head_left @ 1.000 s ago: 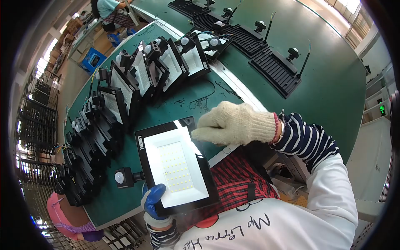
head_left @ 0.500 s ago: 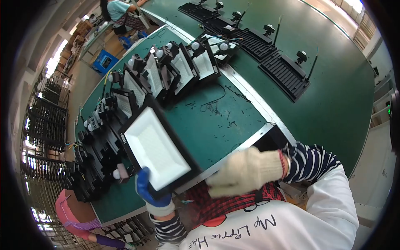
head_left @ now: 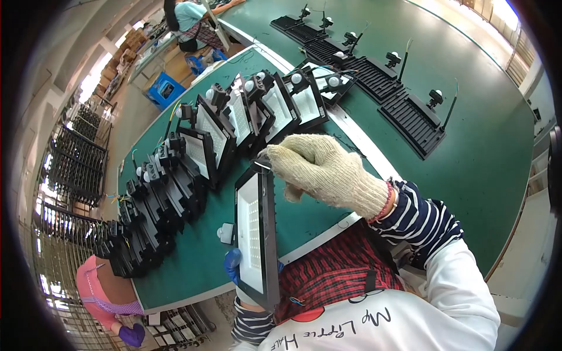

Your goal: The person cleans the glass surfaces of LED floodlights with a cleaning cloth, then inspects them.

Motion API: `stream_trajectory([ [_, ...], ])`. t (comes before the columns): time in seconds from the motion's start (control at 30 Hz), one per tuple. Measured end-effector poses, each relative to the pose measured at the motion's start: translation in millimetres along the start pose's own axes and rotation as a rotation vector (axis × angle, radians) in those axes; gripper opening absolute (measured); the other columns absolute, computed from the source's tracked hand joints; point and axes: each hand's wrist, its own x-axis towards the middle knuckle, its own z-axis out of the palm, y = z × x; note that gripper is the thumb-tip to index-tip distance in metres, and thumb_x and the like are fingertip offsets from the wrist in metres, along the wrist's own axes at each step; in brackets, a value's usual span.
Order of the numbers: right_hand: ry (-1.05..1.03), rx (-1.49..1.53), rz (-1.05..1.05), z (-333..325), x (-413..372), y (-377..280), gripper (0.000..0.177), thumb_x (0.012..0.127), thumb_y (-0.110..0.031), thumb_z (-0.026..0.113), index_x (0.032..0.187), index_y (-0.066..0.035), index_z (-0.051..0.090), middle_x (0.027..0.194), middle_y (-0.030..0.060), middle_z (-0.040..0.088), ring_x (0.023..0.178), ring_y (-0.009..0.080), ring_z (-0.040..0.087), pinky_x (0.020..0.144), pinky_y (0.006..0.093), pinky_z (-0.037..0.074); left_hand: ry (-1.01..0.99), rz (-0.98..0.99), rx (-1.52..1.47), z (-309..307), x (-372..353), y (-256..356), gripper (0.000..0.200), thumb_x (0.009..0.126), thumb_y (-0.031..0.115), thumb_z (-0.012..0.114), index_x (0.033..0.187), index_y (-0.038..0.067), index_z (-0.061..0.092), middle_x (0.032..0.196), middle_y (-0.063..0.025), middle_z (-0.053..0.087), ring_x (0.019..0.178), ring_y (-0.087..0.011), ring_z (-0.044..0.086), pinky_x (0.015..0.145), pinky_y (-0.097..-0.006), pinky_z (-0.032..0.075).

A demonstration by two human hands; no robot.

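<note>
A floodlight [head_left: 253,234] with a black frame and rows of LEDs behind its panel stands on edge before me, tilted so its black side faces me. Wrapped around its lower part is my left hand [head_left: 233,264], in a blue-coated glove. A small grey sensor with a white dome [head_left: 226,233] shows beside the frame's left edge. My right hand [head_left: 325,172], in a cream knitted glove, is closed in a pinch at the floodlight's upper end. I cannot tell what, if anything, is between those fingertips.
Finished-looking floodlights [head_left: 237,120] with dome sensors stand in a curved row on the green table [head_left: 304,225]. More black housings [head_left: 167,187] line its left side. Finned black housings [head_left: 413,120] lie beyond the metal strip. Another person [head_left: 190,23] sits at the far end; one in pink [head_left: 96,292] is lower left.
The floodlight has turned from face-up to nearly edge-on, its top shifting right. My right hand has risen from near my lap to the floodlight's upper end. The camera view has shifted slightly.
</note>
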Motion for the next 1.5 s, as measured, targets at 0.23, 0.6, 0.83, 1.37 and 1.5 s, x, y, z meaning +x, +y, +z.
stream_trajectory([
  [0.23, -0.171, -0.078, 0.003, 9, -21, -6, 0.038, 0.104, -0.037, 0.057, 0.092, -0.002, 0.068, 0.065, 0.0016, 0.063, 0.059, 0.0083, 0.063, 0.054, 0.0264, 0.051, -0.004, 0.002, 0.054, -1, 5, -1, 0.066, 0.088, 0.032, 0.062, 0.145, 0.004, 0.047, 0.132, -0.0216, 0.061, 0.107, -0.0368, 0.069, 0.082, -0.0526, 0.064],
  [0.6, -0.055, -0.213, 0.052, -3, -11, -24, 0.040, 0.102, -0.044, 0.055, 0.096, -0.007, 0.069, 0.064, 0.0063, 0.062, 0.057, 0.0116, 0.062, 0.053, 0.0291, 0.051, -0.057, -0.005, 0.080, -12, 6, 4, 0.068, 0.089, 0.031, 0.061, 0.148, 0.003, 0.044, 0.137, -0.0208, 0.058, 0.113, -0.0355, 0.067, 0.086, -0.0511, 0.062],
  [0.83, -0.276, -0.400, -0.119, 20, -47, -12, 0.042, 0.099, -0.051, 0.055, 0.095, -0.011, 0.066, 0.078, 0.0158, 0.070, 0.078, 0.0393, 0.070, 0.069, 0.0475, 0.056, 0.062, 0.102, 0.187, -9, 17, -2, 0.070, 0.088, 0.032, 0.063, 0.148, 0.003, 0.043, 0.134, -0.0207, 0.061, 0.122, -0.0349, 0.061, 0.105, -0.0490, 0.053],
  [1.37, -0.205, -0.332, -0.125, 6, -47, -3, 0.043, 0.100, -0.049, 0.055, 0.093, -0.009, 0.068, 0.068, 0.0078, 0.068, 0.064, 0.0255, 0.070, 0.058, 0.0374, 0.053, -0.087, 0.025, 0.053, 8, 17, -9, 0.074, 0.089, 0.027, 0.059, 0.154, 0.003, 0.034, 0.146, -0.0233, 0.049, 0.127, -0.0385, 0.057, 0.105, -0.0515, 0.053],
  [1.5, -0.018, -0.280, 0.202, -21, -13, -21, 0.049, 0.100, -0.053, 0.054, 0.089, -0.009, 0.071, 0.064, 0.0005, 0.063, 0.054, 0.0071, 0.058, 0.052, 0.0255, 0.047, -0.112, -0.057, -0.045, 6, 14, -6, 0.075, 0.089, 0.022, 0.060, 0.155, 0.001, 0.031, 0.150, -0.0262, 0.045, 0.130, -0.0401, 0.055, 0.107, -0.0537, 0.051],
])
